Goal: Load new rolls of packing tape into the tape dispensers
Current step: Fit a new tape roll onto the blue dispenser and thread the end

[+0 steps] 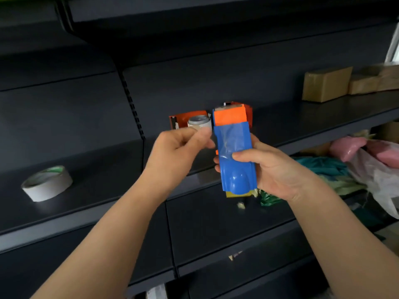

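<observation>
My right hand point(269, 169) grips a tape dispenser point(234, 152) with a blue handle and an orange front, held upright in front of the shelf. My left hand point(179, 152) is just left of it, fingers pinched together near the dispenser's top edge; what they pinch is too small to make out. Behind the hands, a second orange dispenser point(183, 119) with a white roll core point(199, 121) in it lies on the dark shelf point(108, 169). A white roll of tape point(47, 183) lies flat at the shelf's left.
Brown wrapped parcels point(326, 84) stand on the shelf at the far right. Below them, pink and white plastic bags point(367, 156) and green-blue packing material point(323, 169) fill the lower right shelf. More dark shelves run above and below.
</observation>
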A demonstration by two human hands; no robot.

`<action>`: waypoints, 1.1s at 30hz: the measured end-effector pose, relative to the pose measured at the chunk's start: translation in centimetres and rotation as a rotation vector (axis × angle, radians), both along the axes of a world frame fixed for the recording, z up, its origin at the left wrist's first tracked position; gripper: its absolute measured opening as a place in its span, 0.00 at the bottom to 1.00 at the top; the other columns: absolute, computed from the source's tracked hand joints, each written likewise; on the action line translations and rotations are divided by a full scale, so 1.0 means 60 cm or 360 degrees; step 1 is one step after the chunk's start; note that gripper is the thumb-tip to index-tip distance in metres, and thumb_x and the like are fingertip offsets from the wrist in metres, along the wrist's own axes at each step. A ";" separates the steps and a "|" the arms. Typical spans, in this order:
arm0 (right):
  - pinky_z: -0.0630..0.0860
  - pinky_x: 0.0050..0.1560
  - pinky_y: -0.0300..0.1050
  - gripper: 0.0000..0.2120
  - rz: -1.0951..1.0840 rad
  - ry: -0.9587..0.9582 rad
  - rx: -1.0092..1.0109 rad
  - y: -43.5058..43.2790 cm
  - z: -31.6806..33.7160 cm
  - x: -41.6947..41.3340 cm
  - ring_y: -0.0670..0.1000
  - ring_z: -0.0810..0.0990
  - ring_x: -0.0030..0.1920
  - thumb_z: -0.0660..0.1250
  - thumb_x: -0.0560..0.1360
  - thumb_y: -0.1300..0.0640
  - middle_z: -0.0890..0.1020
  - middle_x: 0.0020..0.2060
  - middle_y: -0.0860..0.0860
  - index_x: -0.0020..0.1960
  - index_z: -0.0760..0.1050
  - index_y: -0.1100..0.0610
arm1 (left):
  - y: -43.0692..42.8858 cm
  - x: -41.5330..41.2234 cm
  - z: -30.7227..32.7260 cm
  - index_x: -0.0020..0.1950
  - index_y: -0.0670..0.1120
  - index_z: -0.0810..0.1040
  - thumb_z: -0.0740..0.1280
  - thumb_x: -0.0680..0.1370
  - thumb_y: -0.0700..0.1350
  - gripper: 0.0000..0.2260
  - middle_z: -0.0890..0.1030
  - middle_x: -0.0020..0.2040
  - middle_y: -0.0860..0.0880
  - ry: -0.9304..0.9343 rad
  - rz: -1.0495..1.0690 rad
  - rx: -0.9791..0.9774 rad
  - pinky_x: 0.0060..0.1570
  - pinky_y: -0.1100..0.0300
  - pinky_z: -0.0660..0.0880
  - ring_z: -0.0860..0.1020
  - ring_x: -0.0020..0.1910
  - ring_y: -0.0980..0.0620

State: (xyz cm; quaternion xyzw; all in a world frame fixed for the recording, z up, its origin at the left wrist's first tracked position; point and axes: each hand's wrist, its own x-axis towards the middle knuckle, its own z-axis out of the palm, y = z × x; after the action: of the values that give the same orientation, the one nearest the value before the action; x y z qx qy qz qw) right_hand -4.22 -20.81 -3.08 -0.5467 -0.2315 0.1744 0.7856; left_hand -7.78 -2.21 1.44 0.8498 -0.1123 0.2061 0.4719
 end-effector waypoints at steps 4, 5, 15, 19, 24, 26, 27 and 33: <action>0.78 0.58 0.55 0.31 0.0041 -0.0102 -0.0031 -0.002 0.001 0.025 0.57 0.83 0.52 0.62 0.68 0.67 0.84 0.52 0.53 0.69 0.68 0.49 | -0.035 0.022 -0.003 0.40 0.39 0.82 0.66 0.79 0.47 0.15 0.81 0.30 0.54 0.0285 -0.0119 -0.0351 0.34 0.72 0.74 0.75 0.27 0.64; 0.77 0.59 0.55 0.33 0.0057 -0.0121 -0.0044 -0.005 0.001 0.030 0.57 0.83 0.52 0.62 0.68 0.68 0.83 0.52 0.54 0.70 0.67 0.49 | -0.040 0.030 -0.004 0.39 0.39 0.82 0.66 0.79 0.48 0.14 0.80 0.28 0.55 0.0312 -0.0100 -0.0406 0.34 0.70 0.74 0.75 0.26 0.64; 0.81 0.51 0.47 0.33 0.0164 -0.0156 -0.0083 -0.081 0.020 0.103 0.56 0.84 0.52 0.62 0.68 0.68 0.84 0.51 0.53 0.70 0.66 0.48 | -0.135 0.086 0.017 0.40 0.34 0.81 0.68 0.78 0.43 0.13 0.79 0.27 0.53 0.0224 0.0094 -0.0433 0.26 0.72 0.71 0.74 0.23 0.62; 0.81 0.54 0.48 0.37 0.0114 -0.0127 -0.0065 -0.119 0.023 0.136 0.57 0.83 0.56 0.63 0.67 0.68 0.79 0.61 0.57 0.73 0.62 0.48 | -0.183 0.113 0.019 0.39 0.37 0.82 0.68 0.79 0.44 0.12 0.80 0.31 0.49 0.0160 0.0218 -0.0418 0.26 0.72 0.71 0.74 0.25 0.61; 0.81 0.51 0.47 0.39 0.0168 -0.0220 -0.0165 -0.165 0.032 0.166 0.55 0.84 0.53 0.64 0.67 0.67 0.80 0.59 0.55 0.73 0.58 0.45 | -0.232 0.144 0.038 0.38 0.45 0.83 0.72 0.76 0.46 0.08 0.81 0.28 0.57 0.0129 0.0330 -0.0527 0.28 0.72 0.71 0.76 0.27 0.65; 0.80 0.56 0.49 0.38 0.0134 -0.0244 -0.0222 -0.179 0.037 0.177 0.55 0.84 0.56 0.66 0.70 0.69 0.80 0.61 0.55 0.73 0.57 0.46 | -0.251 0.151 0.044 0.39 0.43 0.83 0.73 0.74 0.45 0.07 0.81 0.29 0.55 0.0161 0.0331 -0.0455 0.28 0.71 0.71 0.76 0.26 0.64; 0.79 0.58 0.49 0.36 0.0101 -0.0257 -0.0263 -0.186 0.041 0.182 0.54 0.82 0.58 0.65 0.73 0.70 0.79 0.62 0.55 0.74 0.57 0.46 | -0.261 0.153 0.045 0.38 0.42 0.83 0.74 0.74 0.44 0.07 0.82 0.29 0.54 0.0198 0.0324 -0.0403 0.29 0.70 0.71 0.76 0.26 0.63; 0.78 0.58 0.49 0.32 0.0132 -0.0292 -0.0398 -0.234 0.053 0.207 0.54 0.80 0.61 0.67 0.75 0.63 0.78 0.64 0.53 0.72 0.58 0.43 | -0.295 0.161 0.055 0.42 0.44 0.80 0.68 0.78 0.45 0.07 0.81 0.36 0.51 0.0349 0.0397 -0.0588 0.47 0.56 0.77 0.76 0.36 0.56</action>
State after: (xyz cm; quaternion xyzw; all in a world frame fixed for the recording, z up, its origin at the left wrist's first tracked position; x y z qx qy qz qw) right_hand 8.19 -34.83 0.11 -0.6438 -0.3012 0.1833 0.6791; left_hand 1.87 -19.93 4.72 0.7736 0.0851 0.1863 0.5996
